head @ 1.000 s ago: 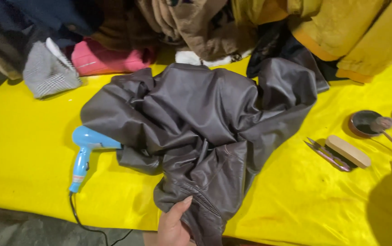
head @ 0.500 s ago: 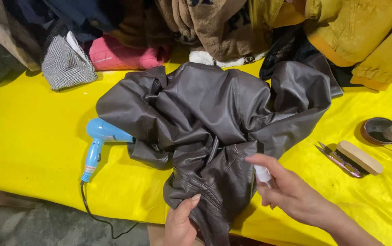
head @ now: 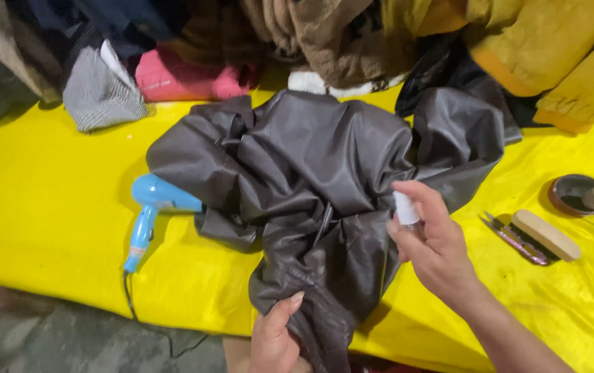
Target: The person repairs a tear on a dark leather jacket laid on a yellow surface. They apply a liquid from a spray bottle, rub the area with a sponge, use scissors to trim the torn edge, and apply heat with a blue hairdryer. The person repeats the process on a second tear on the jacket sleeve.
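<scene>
Both hands worked at the near edge of the yellow table [head: 48, 207]. Left hand [head: 275, 340] was closed on the lower hem of the dark brown leather jacket [head: 318, 179], thumb on top, pinning the fabric where it hung over the table edge. Right hand [head: 432, 242] was wrapped around a small white spray bottle [head: 405, 208], held just above the jacket's right side; the nozzle appeared to face the leather, though the fingers hid most of it.

Risks, as judged from this position:
- Spray could overshoot the jacket and wet the yellow covering, since the bottle sat near the garment's edge.
- Spray could reach the blue hair dryer [head: 150, 214], which lay touching the jacket's left side with its cord trailing off the table.
- Liquid could pool in the deep creases, because the jacket lay bunched rather than flat.
- A loosened left grip could let the hanging hem slide off the table.

Jacket condition: smooth, slightly glossy, heavily folded, with one sleeve thrown toward the upper right. It occupied the table centre, in front of a heap of other garments [head: 324, 41]. A wooden brush [head: 547, 235] lay well to the right, apart from it.
</scene>
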